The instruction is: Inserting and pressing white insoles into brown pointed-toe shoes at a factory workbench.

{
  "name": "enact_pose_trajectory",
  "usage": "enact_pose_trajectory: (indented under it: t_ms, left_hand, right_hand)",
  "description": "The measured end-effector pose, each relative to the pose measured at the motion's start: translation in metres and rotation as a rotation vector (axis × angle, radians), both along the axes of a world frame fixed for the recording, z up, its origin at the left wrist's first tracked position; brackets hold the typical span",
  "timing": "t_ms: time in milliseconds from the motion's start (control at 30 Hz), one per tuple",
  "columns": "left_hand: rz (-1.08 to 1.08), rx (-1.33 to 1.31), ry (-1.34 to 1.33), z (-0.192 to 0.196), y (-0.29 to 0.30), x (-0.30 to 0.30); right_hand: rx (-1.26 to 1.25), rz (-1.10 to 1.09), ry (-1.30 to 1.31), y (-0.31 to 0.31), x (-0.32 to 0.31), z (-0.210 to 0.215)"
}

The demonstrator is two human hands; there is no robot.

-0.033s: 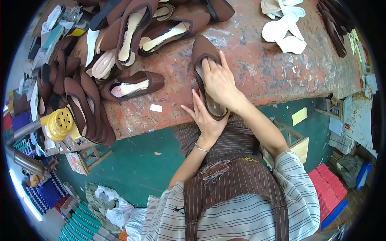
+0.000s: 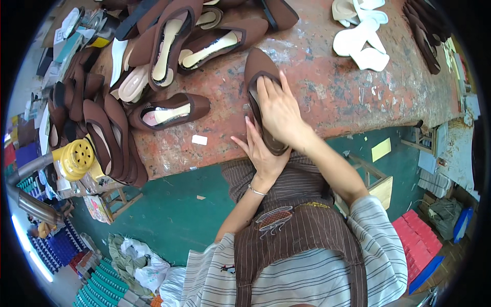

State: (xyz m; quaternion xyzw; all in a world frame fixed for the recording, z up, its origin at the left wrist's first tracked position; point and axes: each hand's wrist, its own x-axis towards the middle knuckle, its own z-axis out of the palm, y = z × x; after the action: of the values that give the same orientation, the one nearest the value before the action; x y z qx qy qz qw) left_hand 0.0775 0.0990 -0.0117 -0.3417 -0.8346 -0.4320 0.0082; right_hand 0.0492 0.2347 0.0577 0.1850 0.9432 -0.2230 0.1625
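A brown pointed flat shoe (image 2: 260, 62) lies at the table's near edge, its toe pointing away from me. My right hand (image 2: 281, 113) reaches into the opening, fingertips inside the front and one finger along the outer right side. Around the heel end, my left hand (image 2: 267, 157) grips from the left and below, with some fingers stretched along the side. Much of the insole is hidden under my right hand. To the left lies another brown shoe (image 2: 201, 106) with a pale strip inside, near a small white tag (image 2: 199, 139).
Brown shoes (image 2: 250, 29) pile up at the back left and more stand along the left edge. White insole-shaped pieces (image 2: 360, 43) lie at the back right of the worn reddish table (image 2: 337, 102). A yellow perforated lamp-like head (image 2: 76, 158) juts in at left. Wooden stools (image 2: 381, 187) stand below.
The shoe and my right hand have shifted very slightly toward me. My left hand keeps its hold at the heel.
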Motion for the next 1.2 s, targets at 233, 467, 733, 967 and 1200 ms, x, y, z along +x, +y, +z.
enact_pose_trajectory:
  t_ms: [233,467,733,967,1200]
  left_hand:
    - [-0.039,-0.033,-0.031,0.000,0.003,0.006]
    - [-0.045,-0.023,-0.022,-0.001,0.004,0.009]
    - [-0.038,-0.086,0.347,0.064,-0.016,-0.040]
    - [-0.478,-0.296,-0.252,0.172,-0.033,-0.132]
    - [0.153,-0.317,0.679,0.217,-0.127,-0.253]
  right_hand:
    - [0.389,-0.014,0.301,0.001,-0.010,-0.021]
    - [0.428,0.000,0.227,0.005,-0.022,-0.040]
    - [-0.546,-0.450,0.698,0.105,0.046,0.042]
    - [0.500,-1.033,0.266,0.263,0.081,-0.045]
    - [-0.132,-1.195,0.805,0.310,0.114,-0.070]
